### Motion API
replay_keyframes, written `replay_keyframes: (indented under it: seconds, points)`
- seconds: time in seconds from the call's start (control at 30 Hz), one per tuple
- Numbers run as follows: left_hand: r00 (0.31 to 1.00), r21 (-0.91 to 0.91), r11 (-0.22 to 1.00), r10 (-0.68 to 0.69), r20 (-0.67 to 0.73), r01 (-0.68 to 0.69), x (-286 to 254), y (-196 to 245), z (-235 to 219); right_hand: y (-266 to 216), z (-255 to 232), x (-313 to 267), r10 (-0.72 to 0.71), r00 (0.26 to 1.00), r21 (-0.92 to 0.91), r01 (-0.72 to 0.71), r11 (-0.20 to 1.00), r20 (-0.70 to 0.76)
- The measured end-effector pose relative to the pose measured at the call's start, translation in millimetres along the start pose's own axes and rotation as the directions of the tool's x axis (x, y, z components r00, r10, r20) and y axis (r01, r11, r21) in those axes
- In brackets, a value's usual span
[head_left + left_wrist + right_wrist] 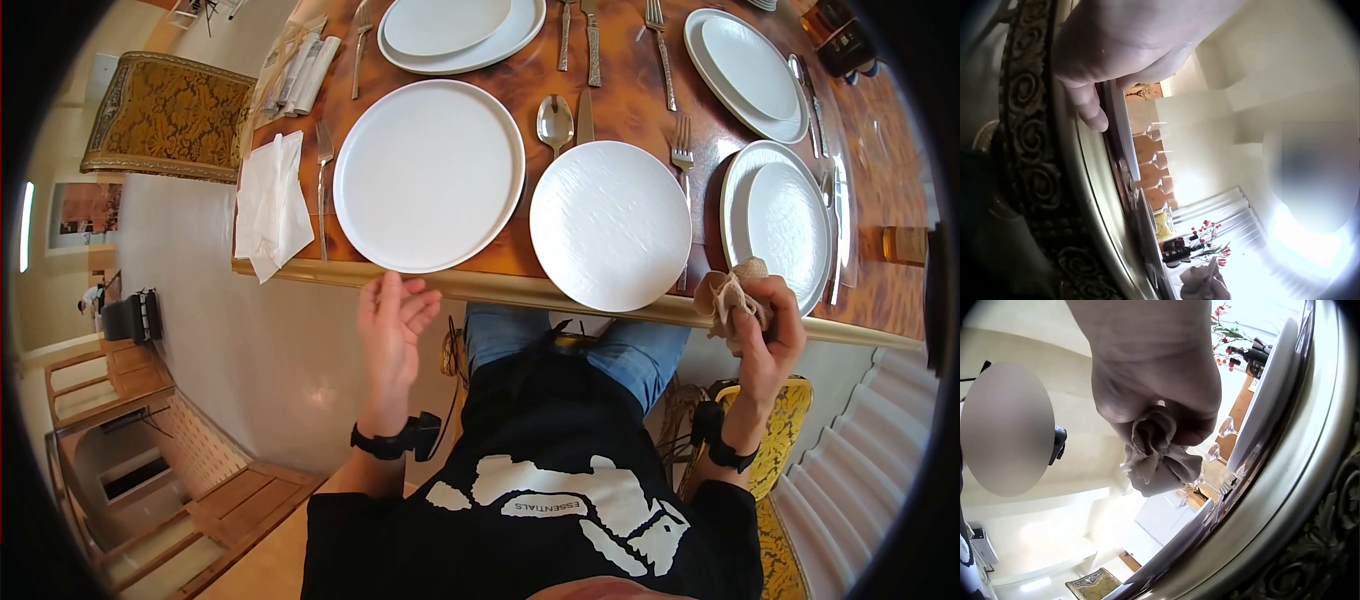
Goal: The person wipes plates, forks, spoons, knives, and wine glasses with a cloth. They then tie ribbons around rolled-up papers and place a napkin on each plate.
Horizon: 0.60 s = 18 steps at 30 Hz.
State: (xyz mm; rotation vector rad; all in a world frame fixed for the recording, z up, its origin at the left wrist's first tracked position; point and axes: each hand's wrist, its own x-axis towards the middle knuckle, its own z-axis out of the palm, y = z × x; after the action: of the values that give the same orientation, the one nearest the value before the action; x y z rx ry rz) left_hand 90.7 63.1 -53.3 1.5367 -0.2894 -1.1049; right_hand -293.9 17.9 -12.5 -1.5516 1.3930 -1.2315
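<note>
In the head view a large white plate (430, 178) lies near the table edge, with my left hand (393, 335) just below its rim, fingers relaxed and holding nothing. Whether the fingertips touch the rim, I cannot tell. My right hand (768, 335) pinches a crumpled beige cloth or napkin (735, 300) at the table edge, between a smaller white plate (610, 226) and a pair of stacked plates (790, 225). The right wrist view shows the same crumpled cloth (1163, 469) gripped beneath the hand (1154, 375).
White napkins (272, 205) and a fork (323, 190) lie left of the large plate. A spoon (555, 122), a knife (585, 115) and another fork (682, 150) lie around the smaller plate. More stacked plates (750, 75) stand farther back. A patterned chair (170, 115) is at left.
</note>
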Motion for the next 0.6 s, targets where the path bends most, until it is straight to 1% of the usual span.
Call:
replay_keyframes:
  seconds: [0.03,0.07,0.13,0.17,0.23,0.27,0.3,0.33,0.37,0.4,0.43,0.47,0.53,0.57,0.6]
  points:
    - [0.999,-0.007,1.000,0.019,-0.029,-0.020,5,4,-3,0,2,-1,0.060,0.997,0.073,-0.057,0.996,-0.040]
    - [0.999,-0.012,1.000,0.024,-0.029,-0.024,10,9,-3,1,4,0,0.054,0.998,0.074,-0.051,0.996,-0.039]
    - [0.998,0.022,0.999,0.044,0.048,-0.045,17,18,-1,4,8,3,0.018,0.997,0.151,-0.007,0.988,-0.072]
    - [0.997,0.012,0.999,0.051,0.059,-0.052,22,21,-1,2,9,5,0.005,0.997,0.146,0.007,0.989,-0.081]
    - [0.991,0.124,0.989,0.062,0.117,-0.077,30,24,-2,-5,12,8,-0.023,0.998,0.197,0.034,0.980,-0.056]
    - [0.988,0.116,0.990,0.069,0.135,-0.085,30,28,1,-7,12,9,-0.032,0.998,0.191,0.043,0.981,-0.060]
    - [0.990,0.051,0.994,0.087,0.107,-0.093,27,31,4,-8,11,10,-0.050,0.997,0.180,0.059,0.982,-0.053]
    - [0.992,-0.012,0.995,0.100,0.082,-0.100,24,34,5,-9,10,9,-0.034,0.998,0.198,0.043,0.979,-0.050]
    - [0.989,-0.014,0.994,0.105,0.108,-0.104,22,38,3,-10,8,10,-0.017,0.999,0.217,0.027,0.976,-0.049]
    - [0.982,-0.057,0.987,0.156,0.103,-0.151,21,42,-1,-12,6,11,-0.038,0.997,0.188,0.049,0.981,-0.060]
    - [0.975,-0.099,0.976,0.201,0.095,-0.192,20,45,-5,-11,3,11,-0.030,0.998,0.179,0.039,0.983,-0.055]
    - [0.972,-0.104,0.976,0.202,0.119,-0.190,18,49,-7,-10,-1,12,-0.032,0.997,0.151,0.043,0.988,-0.076]
    - [0.926,-0.135,0.957,0.285,0.248,-0.258,10,57,-8,-12,-5,15,-0.032,0.995,0.114,0.043,0.993,-0.099]
    - [0.926,-0.138,0.957,0.282,0.252,-0.254,7,60,-2,-15,-3,20,-0.004,0.988,0.139,0.025,0.990,-0.152]
    - [0.902,-0.191,0.947,0.307,0.302,-0.258,4,64,6,-17,1,27,0.025,0.980,0.170,0.009,0.985,-0.199]
